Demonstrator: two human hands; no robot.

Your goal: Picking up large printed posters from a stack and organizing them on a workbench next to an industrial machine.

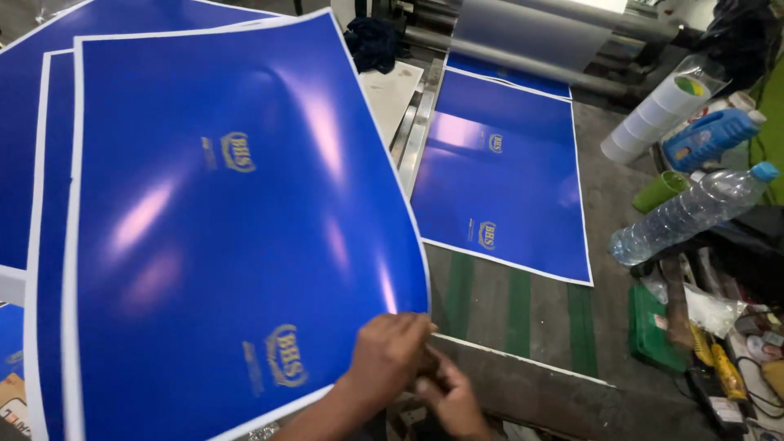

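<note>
Blue shiny sheet (229, 229) bends up because my left hand (388, 355) and right hand (449, 396) pinch its corner together.

Grey worktable (608, 204), centre right of frame: blue printed sheet (502, 188) flat on it; clear water bottle (690, 214), blue jug (707, 137) at right edge.

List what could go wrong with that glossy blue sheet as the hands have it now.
1. The top blue sheet is bowed upward while the left hand pinches its lower corner; a firmer grip there might crease it or leave fingermarks on the gloss.
2. The right hand sits under that corner, so most of the sheet is unsupported and may slide off the stack of blue sheets.
3. The plastic water bottle lies tilted on clutter beside the sheet at the rollers; a leak could spoil it.
</note>
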